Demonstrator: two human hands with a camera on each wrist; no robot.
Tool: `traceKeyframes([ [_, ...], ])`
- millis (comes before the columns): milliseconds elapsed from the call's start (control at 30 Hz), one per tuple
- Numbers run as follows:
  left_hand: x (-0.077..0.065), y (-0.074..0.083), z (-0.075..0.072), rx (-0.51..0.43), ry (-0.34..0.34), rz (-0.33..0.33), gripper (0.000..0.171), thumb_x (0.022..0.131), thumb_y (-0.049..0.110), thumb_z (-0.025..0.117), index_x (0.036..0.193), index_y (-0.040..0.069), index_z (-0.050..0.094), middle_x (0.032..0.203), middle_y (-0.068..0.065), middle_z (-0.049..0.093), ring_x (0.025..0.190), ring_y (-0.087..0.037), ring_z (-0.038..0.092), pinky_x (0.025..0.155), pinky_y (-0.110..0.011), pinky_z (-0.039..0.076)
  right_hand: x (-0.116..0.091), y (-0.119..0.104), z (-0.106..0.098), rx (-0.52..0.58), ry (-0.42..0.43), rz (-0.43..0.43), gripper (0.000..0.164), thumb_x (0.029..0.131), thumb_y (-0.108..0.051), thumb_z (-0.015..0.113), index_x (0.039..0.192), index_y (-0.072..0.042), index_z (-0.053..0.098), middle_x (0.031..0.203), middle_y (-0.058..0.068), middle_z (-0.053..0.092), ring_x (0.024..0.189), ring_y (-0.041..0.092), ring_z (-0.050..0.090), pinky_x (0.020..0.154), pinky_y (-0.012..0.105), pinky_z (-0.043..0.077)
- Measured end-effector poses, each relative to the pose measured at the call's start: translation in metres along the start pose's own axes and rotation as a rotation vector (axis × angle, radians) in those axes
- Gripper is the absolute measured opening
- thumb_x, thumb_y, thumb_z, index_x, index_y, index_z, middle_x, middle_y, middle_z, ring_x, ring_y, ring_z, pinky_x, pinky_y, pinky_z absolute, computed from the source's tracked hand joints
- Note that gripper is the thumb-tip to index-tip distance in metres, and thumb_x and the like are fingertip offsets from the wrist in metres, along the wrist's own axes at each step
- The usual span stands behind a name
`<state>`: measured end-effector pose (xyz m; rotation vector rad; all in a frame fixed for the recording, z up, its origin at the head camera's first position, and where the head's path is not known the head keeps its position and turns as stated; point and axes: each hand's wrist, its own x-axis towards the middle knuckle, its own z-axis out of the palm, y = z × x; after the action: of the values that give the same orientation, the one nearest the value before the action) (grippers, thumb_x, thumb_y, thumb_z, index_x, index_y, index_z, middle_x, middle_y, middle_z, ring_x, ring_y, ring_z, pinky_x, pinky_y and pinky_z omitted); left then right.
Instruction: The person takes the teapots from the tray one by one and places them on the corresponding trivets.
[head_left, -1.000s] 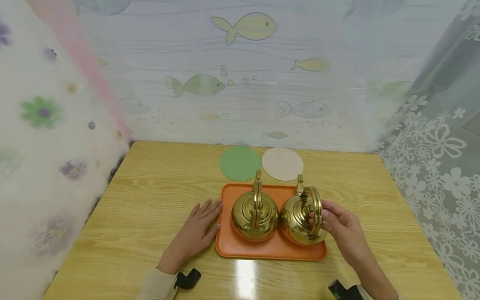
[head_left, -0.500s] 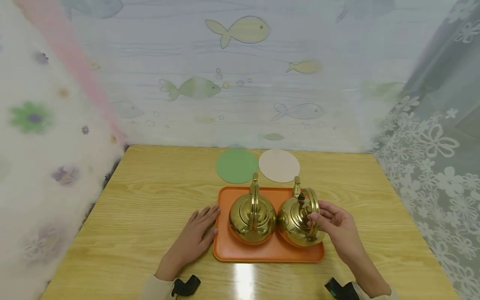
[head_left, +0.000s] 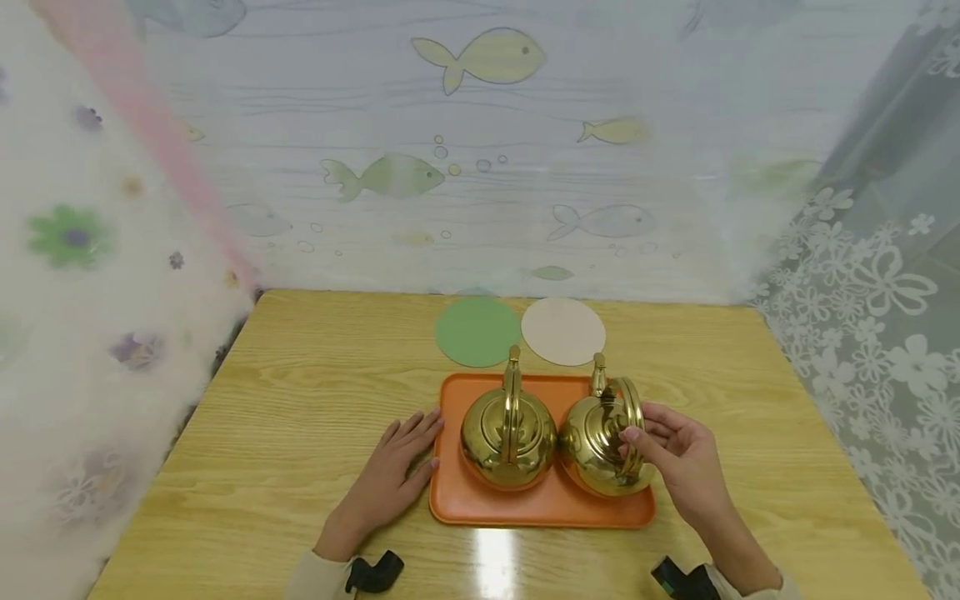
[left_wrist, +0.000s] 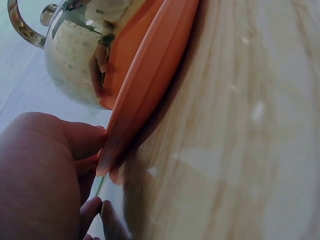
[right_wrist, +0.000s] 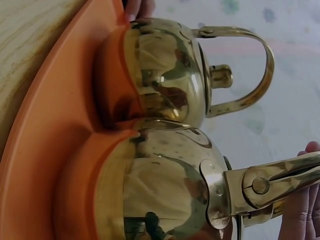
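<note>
Two shiny brass kettles stand side by side on an orange tray [head_left: 480,508], their spouts toward the back. My right hand [head_left: 686,462] holds the handle of the right kettle [head_left: 596,450] between thumb and fingers. That handle leans to the right. The left kettle [head_left: 491,454] has its handle upright, and neither hand is on it. My left hand [head_left: 386,483] lies with extended fingers against the tray's left edge. In the left wrist view, the thumb [left_wrist: 87,140] touches the tray rim [left_wrist: 145,85]. The right wrist view shows the fingers [right_wrist: 302,210] behind the kettle handle [right_wrist: 280,180].
Behind the tray, a green round mat [head_left: 477,332] and a pale beige round mat [head_left: 562,332] lie on the wooden table [head_left: 322,367]. A fish-patterned curtain [head_left: 337,108] hangs along the back edge, with flowered sheets on both sides.
The head view shifts slightly. Both hands, the kettles and the tray keep nearly the same places relative to each other.
</note>
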<state>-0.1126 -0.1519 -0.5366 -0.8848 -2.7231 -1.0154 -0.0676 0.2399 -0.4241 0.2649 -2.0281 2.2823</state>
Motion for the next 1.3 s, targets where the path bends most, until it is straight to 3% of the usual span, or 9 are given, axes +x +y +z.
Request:
traceKeyframes([
  [600,0.0015,0.0041,-0.0028,-0.035,0.015,-0.012,0.052,0.101,0.024,0.062,0.150,0.007,0.052,0.158,-0.007,0.046,0.148,-0.036,0.038,0.120,-0.062,0.021,-0.0015,-0.0010,0.0069,-0.092,0.097,-0.088,0.044,0.088,0.023,0.060,0.112,-0.011,0.074,0.088,0.002,0.078,0.069,0.012,0.074,0.072,0.023,0.061],
  [900,0.0005,0.0048,-0.0035,-0.055,0.010,-0.026,0.052,0.101,0.024,0.063,0.149,0.007,0.053,0.157,-0.007,0.046,0.148,-0.035,0.038,0.120,-0.062,0.021,0.0017,-0.0006,0.0055,-0.033,0.079,-0.178,0.031,0.086,0.027,0.058,0.114,0.016,0.067,0.088,0.006,0.078,0.069,0.013,0.073,0.069,0.024,0.061],
  [1300,-0.0012,0.0022,-0.0028,-0.050,0.015,-0.022,0.051,0.102,0.025,0.062,0.149,0.008,0.053,0.158,-0.006,0.046,0.148,-0.035,0.038,0.120,-0.062,0.021,0.0079,0.0049,0.0022,0.003,0.011,-0.253,0.030,0.086,0.029,0.056,0.116,0.025,0.061,0.092,0.009,0.078,0.074,0.014,0.075,0.070,0.024,0.061],
])
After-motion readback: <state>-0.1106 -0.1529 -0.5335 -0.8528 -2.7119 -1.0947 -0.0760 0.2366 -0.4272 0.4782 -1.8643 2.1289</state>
